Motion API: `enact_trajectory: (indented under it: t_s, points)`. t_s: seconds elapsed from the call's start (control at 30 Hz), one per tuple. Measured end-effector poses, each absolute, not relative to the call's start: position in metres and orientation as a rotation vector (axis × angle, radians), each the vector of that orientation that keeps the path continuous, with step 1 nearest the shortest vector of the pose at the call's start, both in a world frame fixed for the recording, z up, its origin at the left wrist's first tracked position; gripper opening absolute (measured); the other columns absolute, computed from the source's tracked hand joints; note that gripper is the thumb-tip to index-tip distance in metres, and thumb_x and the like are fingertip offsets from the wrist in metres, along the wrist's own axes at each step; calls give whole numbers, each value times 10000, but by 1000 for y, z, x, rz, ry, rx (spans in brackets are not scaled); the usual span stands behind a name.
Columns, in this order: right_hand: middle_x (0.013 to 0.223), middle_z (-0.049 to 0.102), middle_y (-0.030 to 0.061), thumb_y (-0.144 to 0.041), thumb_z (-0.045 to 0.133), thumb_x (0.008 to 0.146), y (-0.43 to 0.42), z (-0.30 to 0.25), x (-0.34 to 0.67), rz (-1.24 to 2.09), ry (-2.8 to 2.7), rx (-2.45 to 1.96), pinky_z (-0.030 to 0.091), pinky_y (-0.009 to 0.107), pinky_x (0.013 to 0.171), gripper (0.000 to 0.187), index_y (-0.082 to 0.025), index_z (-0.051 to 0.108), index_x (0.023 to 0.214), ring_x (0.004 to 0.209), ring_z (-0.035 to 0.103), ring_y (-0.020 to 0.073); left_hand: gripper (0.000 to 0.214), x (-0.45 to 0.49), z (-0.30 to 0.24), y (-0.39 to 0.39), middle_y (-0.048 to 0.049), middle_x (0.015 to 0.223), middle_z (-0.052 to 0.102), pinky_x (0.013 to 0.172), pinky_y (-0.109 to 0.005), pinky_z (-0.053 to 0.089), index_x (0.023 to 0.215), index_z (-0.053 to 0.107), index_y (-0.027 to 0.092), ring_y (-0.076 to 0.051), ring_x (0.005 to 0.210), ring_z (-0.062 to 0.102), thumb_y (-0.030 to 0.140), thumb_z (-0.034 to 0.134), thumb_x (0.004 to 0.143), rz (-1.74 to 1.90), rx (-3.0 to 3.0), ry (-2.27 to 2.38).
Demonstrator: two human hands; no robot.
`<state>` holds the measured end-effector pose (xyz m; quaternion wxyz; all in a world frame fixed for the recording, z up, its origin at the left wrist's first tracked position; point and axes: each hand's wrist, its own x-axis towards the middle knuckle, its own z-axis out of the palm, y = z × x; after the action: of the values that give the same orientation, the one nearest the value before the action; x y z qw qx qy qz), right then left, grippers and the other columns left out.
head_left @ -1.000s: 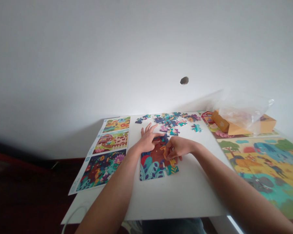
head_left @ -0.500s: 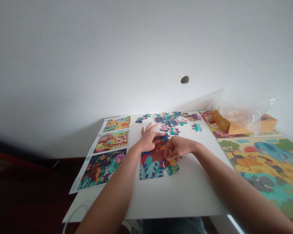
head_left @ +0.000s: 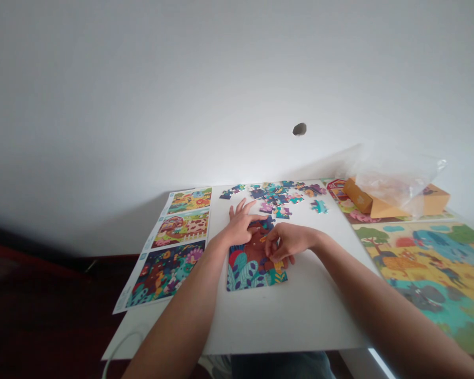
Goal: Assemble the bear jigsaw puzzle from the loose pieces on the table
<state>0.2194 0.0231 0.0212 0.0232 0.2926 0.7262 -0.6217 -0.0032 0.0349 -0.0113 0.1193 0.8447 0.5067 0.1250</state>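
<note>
A partly assembled jigsaw puzzle (head_left: 244,273) lies flat on the white table, showing a brown bear, teal leaves and a dark blue top. My left hand (head_left: 238,229) rests over its upper left side, fingers spread, with the thumb reaching across near the top edge. At the right side my right hand (head_left: 290,241) is pinched down on a yellow-and-teal puzzle piece (head_left: 279,275), which lies against the lower right of the assembled part. The fingers hide part of that join. Loose puzzle pieces (head_left: 275,199) are heaped just beyond both hands.
A reference sheet (head_left: 168,268) with three pictures lies on the left. To the right are a finished animal puzzle (head_left: 434,273), an orange box (head_left: 408,205) and a clear plastic bag (head_left: 398,173). One stray piece (head_left: 319,206) sits apart. A white wall (head_left: 237,105) rises behind the table.
The lower right puzzle piece has turned and moved left, from tilted with a gap to lying level against the assembled part. My right fingers have shifted slightly down; my left hand has stayed.
</note>
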Motion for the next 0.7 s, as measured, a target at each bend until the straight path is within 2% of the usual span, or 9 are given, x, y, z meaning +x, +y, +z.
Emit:
enact_trajectory:
  t_s: [0.3,0.57,0.7]
  points:
    - [734,704,12,-203,700,696,17,30,216,-1782,2322,942,542,210,484,166,-142,650,842,549,678,144,606,-2,-9,34,24,1630,232,1161,-694,22,1275,642,419,-366,1522,50,111,620,753,359,2457,1497]
    - [670,679,-5,-229,678,705,16,28,216,-1552,2424,996,467,170,429,191,-147,674,877,484,641,122,564,-3,-10,34,16,1626,237,1158,-698,26,1275,639,422,-368,1522,48,141,620,786,365,2465,1476]
    - [676,680,-7,-235,674,711,18,31,220,-1470,2542,1015,418,167,415,146,-147,678,828,451,605,103,546,-3,-9,33,3,1629,225,1156,-699,32,1274,642,407,-371,1521,52,142,607,797,359,2475,1474]
